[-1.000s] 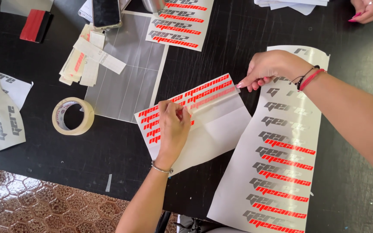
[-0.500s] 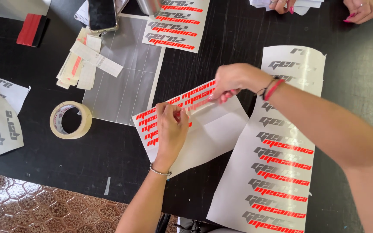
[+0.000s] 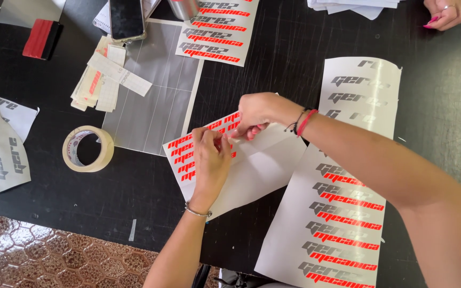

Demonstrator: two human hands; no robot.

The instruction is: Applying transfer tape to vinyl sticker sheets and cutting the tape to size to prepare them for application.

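Since the earlier frame the right hand (image 3: 257, 114) has slid leftward along the red-lettered sticker sheet (image 3: 241, 165) until it almost meets the left hand (image 3: 209, 160). Both sets of fingers are pinched narrow on a thin strip at the sheet's upper edge, mid-tabletop (image 3: 54, 197), beside the long decal sheet (image 3: 342, 202). The sheet looks light, limp and easily creased, so it is best held by an edge or corner.

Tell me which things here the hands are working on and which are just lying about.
In hand:
left hand
right hand
white sheet of red stickers

Lying about:
roll of beige masking tape
black phone
red and black squeegee block
long white sheet of grey and red stickers
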